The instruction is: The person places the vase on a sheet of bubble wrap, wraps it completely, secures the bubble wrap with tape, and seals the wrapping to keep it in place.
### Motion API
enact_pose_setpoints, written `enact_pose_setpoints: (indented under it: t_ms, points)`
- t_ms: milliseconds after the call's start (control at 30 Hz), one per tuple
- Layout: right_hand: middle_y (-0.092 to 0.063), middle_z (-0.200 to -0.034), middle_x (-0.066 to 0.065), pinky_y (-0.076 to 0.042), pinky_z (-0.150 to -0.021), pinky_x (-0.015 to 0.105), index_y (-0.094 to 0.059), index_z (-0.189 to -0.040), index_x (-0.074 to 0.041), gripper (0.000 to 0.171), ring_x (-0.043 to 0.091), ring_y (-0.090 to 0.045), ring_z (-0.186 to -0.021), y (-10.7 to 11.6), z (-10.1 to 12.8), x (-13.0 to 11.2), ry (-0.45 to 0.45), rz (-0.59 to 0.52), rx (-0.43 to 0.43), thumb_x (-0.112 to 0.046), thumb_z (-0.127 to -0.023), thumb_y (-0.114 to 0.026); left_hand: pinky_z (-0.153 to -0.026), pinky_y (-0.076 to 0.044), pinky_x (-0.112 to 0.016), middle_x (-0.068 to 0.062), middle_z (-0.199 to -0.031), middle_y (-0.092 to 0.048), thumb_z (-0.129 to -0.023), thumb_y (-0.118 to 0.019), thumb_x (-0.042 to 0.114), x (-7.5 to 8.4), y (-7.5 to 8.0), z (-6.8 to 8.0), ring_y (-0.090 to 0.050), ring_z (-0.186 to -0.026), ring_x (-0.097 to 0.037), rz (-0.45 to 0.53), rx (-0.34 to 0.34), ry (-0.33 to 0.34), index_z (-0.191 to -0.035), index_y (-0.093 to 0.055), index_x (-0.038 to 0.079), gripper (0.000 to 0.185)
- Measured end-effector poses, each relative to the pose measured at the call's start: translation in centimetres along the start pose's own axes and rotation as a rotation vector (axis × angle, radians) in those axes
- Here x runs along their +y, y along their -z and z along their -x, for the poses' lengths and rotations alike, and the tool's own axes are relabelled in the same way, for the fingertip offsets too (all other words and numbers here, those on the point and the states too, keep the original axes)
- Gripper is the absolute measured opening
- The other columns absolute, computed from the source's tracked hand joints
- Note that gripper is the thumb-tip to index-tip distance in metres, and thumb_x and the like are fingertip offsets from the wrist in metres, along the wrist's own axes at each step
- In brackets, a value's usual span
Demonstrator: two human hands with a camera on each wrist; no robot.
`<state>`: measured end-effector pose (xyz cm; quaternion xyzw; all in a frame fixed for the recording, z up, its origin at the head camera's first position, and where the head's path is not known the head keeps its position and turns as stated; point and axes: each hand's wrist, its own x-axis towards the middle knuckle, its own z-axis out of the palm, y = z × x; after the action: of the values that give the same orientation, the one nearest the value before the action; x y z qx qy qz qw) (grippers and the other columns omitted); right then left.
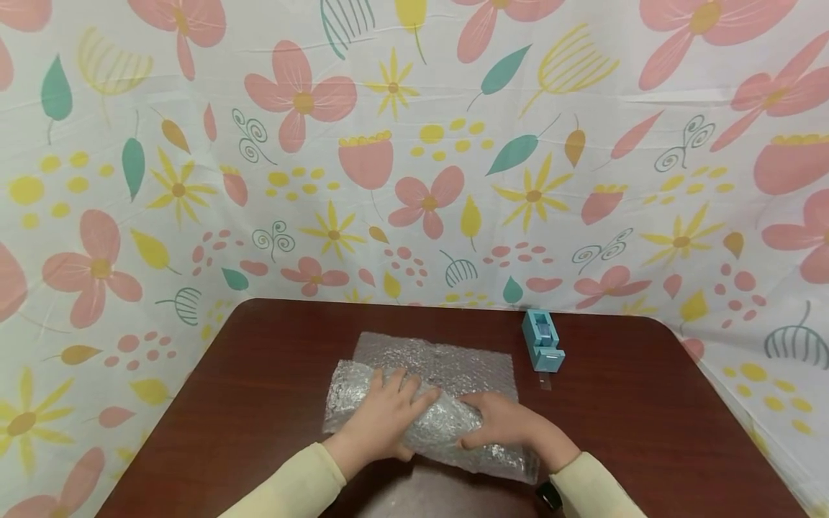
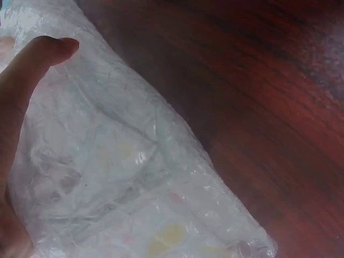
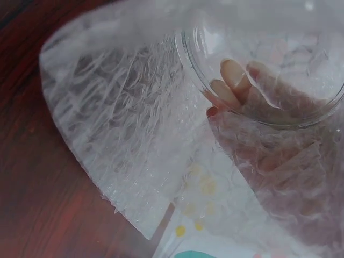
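A sheet of clear bubble wrap (image 1: 466, 363) lies on the table, its near part rolled into a loose bundle. My left hand (image 1: 382, 421) grips the left and middle of this roll, fingers spread over the top and thumb on the near side. Farther right, my right hand (image 1: 508, 423) holds the roll between thumb and fingers. Inside the wrap, the right wrist view shows a clear round container (image 3: 212, 40) with a circular rim, and fingertips (image 3: 234, 75) show through it. The rest of the container is hidden by the wrap.
A light blue tape dispenser (image 1: 540, 342) stands at the back right of the dark wood table (image 1: 259, 374), a strip of tape (image 1: 546, 381) sticking out toward me. Behind the table hangs a flower-patterned cloth (image 1: 427, 144). A small dark object (image 1: 549, 495) shows by my right cuff.
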<state>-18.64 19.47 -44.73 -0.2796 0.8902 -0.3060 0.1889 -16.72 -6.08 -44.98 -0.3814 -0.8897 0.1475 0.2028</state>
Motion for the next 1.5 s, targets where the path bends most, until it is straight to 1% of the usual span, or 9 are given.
enact_pose_setpoints:
  t_ms: [100, 233, 367, 667, 900, 1100, 1167, 1400, 1500]
  points:
    - [-0.074, -0.121, 0.004, -0.057, -0.088, 0.031, -0.063, -0.137, -0.002, 0.072, 0.016, -0.070, -0.104, -0.1, 0.1, 0.1, -0.015, -0.038, -0.013, -0.038, -0.077, -0.076, -0.098, -0.056, -0.054, -0.002, -0.134, -0.063, -0.056, -0.080, 0.083, -0.1, 0.1, 0.0, -0.062, -0.125, -0.029, 0.011, -0.011, -0.012, -0.148, -0.046, 0.031, 0.111]
    - [-0.075, -0.106, -0.004, -0.056, -0.077, 0.024, -0.065, -0.134, -0.005, 0.066, 0.003, -0.066, -0.086, -0.2, 0.2, 0.0, -0.001, -0.098, -0.032, -0.035, -0.077, -0.076, -0.099, -0.056, -0.055, -0.002, -0.134, -0.062, -0.058, -0.080, 0.081, -0.2, 0.3, 0.0, -0.061, -0.127, -0.028, 0.050, -0.042, -0.023, -0.147, -0.046, 0.031, 0.108]
    - [-0.074, -0.099, -0.008, -0.055, -0.073, 0.023, -0.066, -0.133, -0.005, 0.063, 0.001, -0.064, -0.080, -0.3, 0.3, -0.2, 0.000, -0.134, -0.058, -0.034, -0.077, -0.076, -0.098, -0.056, -0.056, -0.003, -0.134, -0.063, -0.059, -0.082, 0.079, -0.1, 0.6, 0.3, -0.060, -0.127, -0.028, 0.085, -0.056, -0.025, -0.146, -0.048, 0.030, 0.106]
    - [-0.074, -0.102, -0.007, -0.055, -0.076, 0.024, -0.067, -0.133, -0.010, 0.061, 0.003, -0.066, -0.084, -0.4, 0.4, -0.2, -0.015, -0.158, -0.064, -0.035, -0.078, -0.078, -0.096, -0.057, -0.055, -0.002, -0.131, -0.065, -0.057, -0.083, 0.078, -0.2, 0.7, 0.4, -0.061, -0.124, -0.026, 0.090, -0.033, -0.028, -0.143, -0.051, 0.029, 0.104]
    - [-0.075, -0.109, -0.004, -0.056, -0.080, 0.026, -0.065, -0.135, -0.009, 0.062, 0.006, -0.068, -0.092, -0.2, 0.6, -0.2, -0.018, -0.190, -0.074, -0.037, -0.082, -0.078, -0.094, -0.058, -0.055, -0.001, -0.130, -0.065, -0.057, -0.083, 0.077, -0.3, 0.5, 0.2, -0.061, -0.124, -0.025, 0.106, -0.020, -0.034, -0.142, -0.053, 0.029, 0.103]
    - [-0.069, -0.131, 0.014, -0.057, -0.096, 0.050, -0.057, -0.141, 0.001, 0.075, 0.032, -0.067, -0.116, 0.1, 0.7, -0.3, -0.070, -0.178, -0.108, -0.042, -0.085, -0.080, -0.095, -0.057, -0.055, -0.002, -0.132, -0.066, -0.055, -0.086, 0.075, -0.1, 0.4, 0.1, -0.062, -0.124, -0.025, 0.143, -0.040, -0.009, -0.142, -0.055, 0.030, 0.103]
    - [-0.067, -0.135, 0.017, -0.056, -0.098, 0.053, -0.056, -0.142, 0.002, 0.077, 0.036, -0.066, -0.120, 0.2, 0.7, -0.2, -0.071, -0.185, -0.118, -0.043, -0.086, -0.080, -0.094, -0.057, -0.055, -0.002, -0.131, -0.066, -0.054, -0.087, 0.074, -0.2, 0.4, 0.0, -0.062, -0.123, -0.024, 0.153, -0.043, -0.001, -0.141, -0.055, 0.031, 0.102]
    - [-0.071, -0.127, 0.006, -0.055, -0.092, 0.034, -0.060, -0.141, -0.004, 0.068, 0.021, -0.068, -0.111, 0.3, 0.5, 0.3, -0.031, -0.209, -0.132, -0.044, -0.088, -0.078, -0.093, -0.057, -0.057, -0.002, -0.130, -0.067, -0.052, -0.089, 0.071, -0.4, 0.6, -0.5, -0.062, -0.122, -0.024, 0.194, -0.081, 0.008, -0.139, -0.055, 0.033, 0.101]
    - [-0.071, -0.125, 0.007, -0.055, -0.092, 0.037, -0.061, -0.139, -0.005, 0.064, 0.022, -0.067, -0.111, 0.5, 0.2, 0.4, -0.033, -0.242, -0.153, -0.044, -0.090, -0.075, -0.096, -0.056, -0.058, -0.003, -0.133, -0.067, -0.053, -0.090, 0.069, -0.7, 0.6, -0.8, -0.062, -0.124, -0.025, 0.226, -0.123, 0.013, -0.141, -0.055, 0.033, 0.101]
